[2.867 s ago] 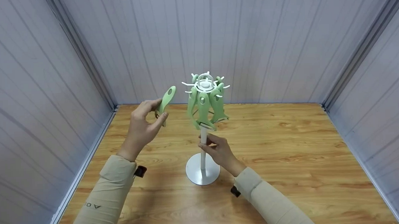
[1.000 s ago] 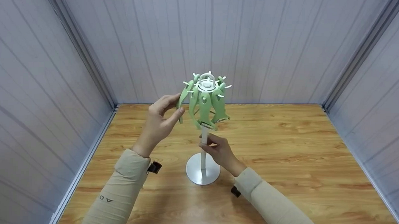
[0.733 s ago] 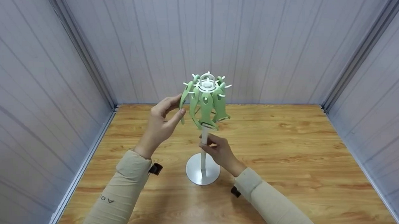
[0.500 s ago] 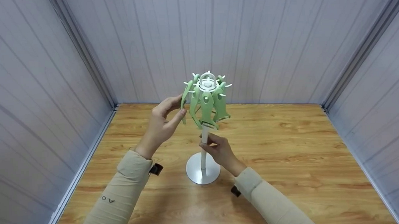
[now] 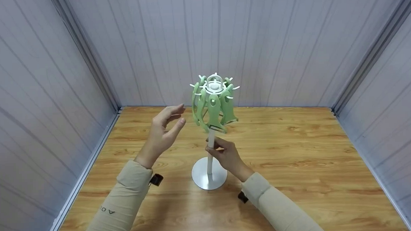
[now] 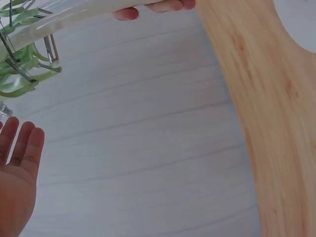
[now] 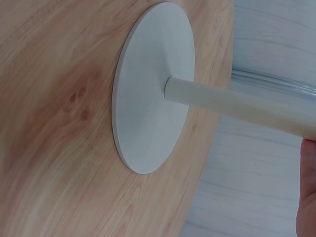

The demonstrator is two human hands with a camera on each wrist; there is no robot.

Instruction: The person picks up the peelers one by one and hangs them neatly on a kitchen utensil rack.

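A white display stand (image 5: 209, 163) with a round base (image 7: 148, 113) stands upright on the wooden table. Its top ring bears several white hooks, and green vegetable peelers (image 5: 214, 110) hang from them by the holes in their handles. The leftmost peeler (image 5: 194, 105) hangs on a left-side hook. Just left of it, my left hand (image 5: 163, 130) is held in the air with relaxed fingers and nothing between them; its fingers (image 6: 34, 148) also show below the peelers in the left wrist view. My right hand (image 5: 227, 157) grips the stand's pole (image 7: 237, 103) below the peelers.
The wooden table (image 5: 295, 153) is bounded by a pale panelled back wall (image 5: 257, 42) and side walls, with metal strips along the edges. A small black camera (image 5: 156, 179) sits at the left wrist and another camera (image 5: 243, 197) at the right.
My left hand has brought a peeler rightward to the stand, hung it on a left-side hook, let go and drawn back slightly left. The right hand has kept its grip on the pole.
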